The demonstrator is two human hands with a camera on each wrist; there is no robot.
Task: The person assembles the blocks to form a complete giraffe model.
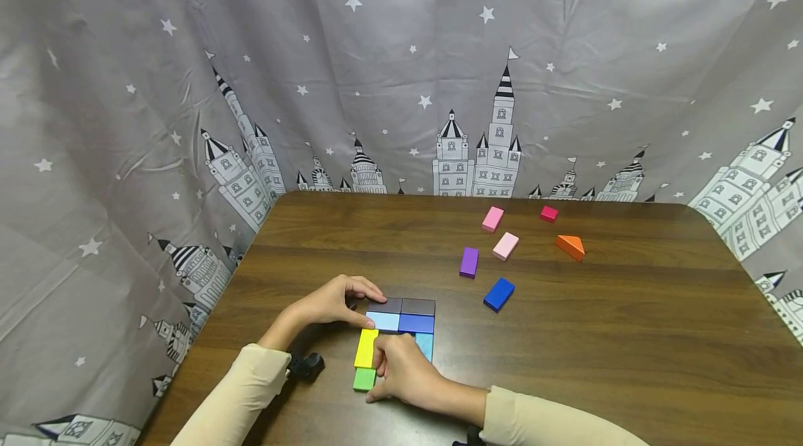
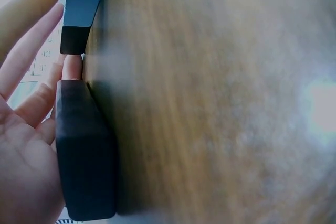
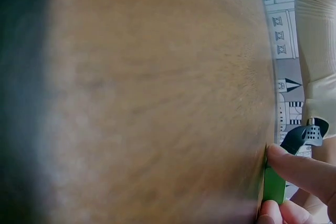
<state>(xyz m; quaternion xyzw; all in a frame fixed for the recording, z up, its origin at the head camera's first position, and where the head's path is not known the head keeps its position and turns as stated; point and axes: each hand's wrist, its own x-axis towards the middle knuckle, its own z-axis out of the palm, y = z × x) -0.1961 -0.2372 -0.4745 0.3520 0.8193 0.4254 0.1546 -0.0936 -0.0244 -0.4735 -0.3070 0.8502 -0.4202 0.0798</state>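
Observation:
A group of coloured blocks lies flat on the brown table. My left hand (image 1: 335, 301) is at its left edge, thumb at the light blue block (image 1: 384, 321) and fingertips by the left dark grey block (image 1: 384, 306). A dark block-like thing (image 2: 86, 150) is beside that palm. My right hand (image 1: 408, 375) pinches the green block (image 1: 364, 380) between thumb and fingers at its two ends, also shown in the right wrist view. The yellow block (image 1: 366, 348) adjoins the green one. The right hand partly hides a sky-blue block (image 1: 424, 345); a blue block (image 1: 417, 323) is above it.
Loose blocks lie farther back: a blue one (image 1: 499, 295), a purple one (image 1: 469, 262), a pale pink one (image 1: 505, 246), a pink one (image 1: 493, 219), a red one (image 1: 548, 213) and an orange triangle (image 1: 571, 247). A castle-printed curtain (image 1: 389, 83) hangs behind the table.

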